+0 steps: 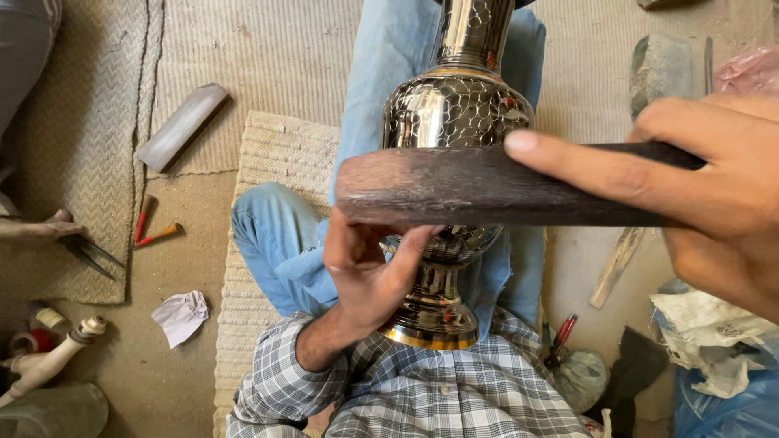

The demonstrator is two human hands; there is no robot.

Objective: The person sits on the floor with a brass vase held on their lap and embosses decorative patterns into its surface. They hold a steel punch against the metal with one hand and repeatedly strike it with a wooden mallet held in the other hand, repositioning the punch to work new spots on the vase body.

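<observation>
A shiny engraved metal vase [454, 105] lies along my lap, its gold-rimmed foot [428, 332] toward my checked shirt. My left hand [365, 280] presses against the vase's narrow waist with fingers bunched together; their tips are hidden behind the wood, so I cannot see whether they pinch a small tool. My right hand [714, 186] grips a dark, worn wooden bar [454, 188], held level across the vase's belly, index finger stretched along it.
I sit on a woven mat [276, 154] in blue jeans. On the floor to the left lie a grey block [182, 126], red-handled tools [146, 219], pliers [89, 251] and crumpled paper [180, 316]. A stone [661, 65], a wooden stick [617, 264] and plastic bags [722, 397] are on the right.
</observation>
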